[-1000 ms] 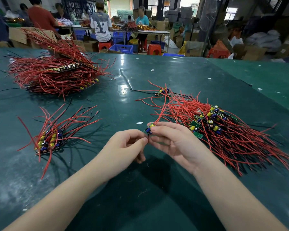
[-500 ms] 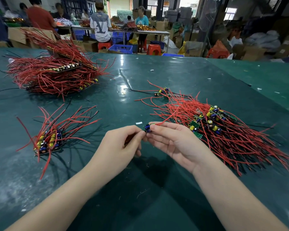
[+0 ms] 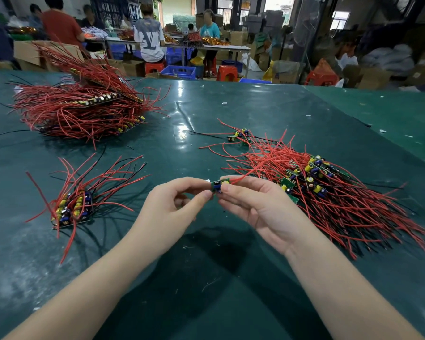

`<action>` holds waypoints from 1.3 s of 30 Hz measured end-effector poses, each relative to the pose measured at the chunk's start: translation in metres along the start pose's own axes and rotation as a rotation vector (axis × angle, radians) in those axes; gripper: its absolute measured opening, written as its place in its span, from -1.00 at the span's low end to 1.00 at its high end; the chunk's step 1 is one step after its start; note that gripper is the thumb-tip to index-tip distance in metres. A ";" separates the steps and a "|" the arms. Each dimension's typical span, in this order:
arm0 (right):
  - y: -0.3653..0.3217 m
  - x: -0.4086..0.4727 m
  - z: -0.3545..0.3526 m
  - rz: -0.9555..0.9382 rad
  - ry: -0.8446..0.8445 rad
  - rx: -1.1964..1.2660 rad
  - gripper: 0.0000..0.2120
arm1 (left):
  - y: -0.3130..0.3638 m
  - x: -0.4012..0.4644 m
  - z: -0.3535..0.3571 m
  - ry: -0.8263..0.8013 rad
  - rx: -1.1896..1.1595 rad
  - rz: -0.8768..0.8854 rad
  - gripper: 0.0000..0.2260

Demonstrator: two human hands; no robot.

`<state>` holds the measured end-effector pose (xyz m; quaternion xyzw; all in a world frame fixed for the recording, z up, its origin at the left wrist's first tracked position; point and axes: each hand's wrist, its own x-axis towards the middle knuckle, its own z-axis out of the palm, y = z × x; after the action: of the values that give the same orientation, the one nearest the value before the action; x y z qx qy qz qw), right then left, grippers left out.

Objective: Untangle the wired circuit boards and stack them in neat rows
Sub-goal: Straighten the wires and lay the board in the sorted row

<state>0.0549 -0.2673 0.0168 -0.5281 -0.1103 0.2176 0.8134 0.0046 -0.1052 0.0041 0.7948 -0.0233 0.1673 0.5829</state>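
Green circuit board (image 3: pixel 219 186) pinched between both hands, left (image 3: pixel 168 213) and right (image 3: pixel 260 209).

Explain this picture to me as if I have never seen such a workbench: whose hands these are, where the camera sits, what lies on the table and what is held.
There is no machine here. A person wears a camera on the head, so you look down at their own two hands. The left hand and right hand together pinch one small circuit board, whose red wire trails to the right. On the green table lie a tangled pile of wired boards at the right, a small neat stack at the left, and a big stack further back. Other people work at tables behind.
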 end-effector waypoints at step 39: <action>-0.006 -0.002 -0.004 0.056 -0.104 -0.024 -0.92 | 0.001 0.005 -0.006 -0.086 -0.094 0.028 -0.88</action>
<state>0.0561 -0.2732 0.0208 -0.5285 -0.1404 0.2661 0.7938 0.0078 -0.0989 0.0078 0.7726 -0.0673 0.1399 0.6157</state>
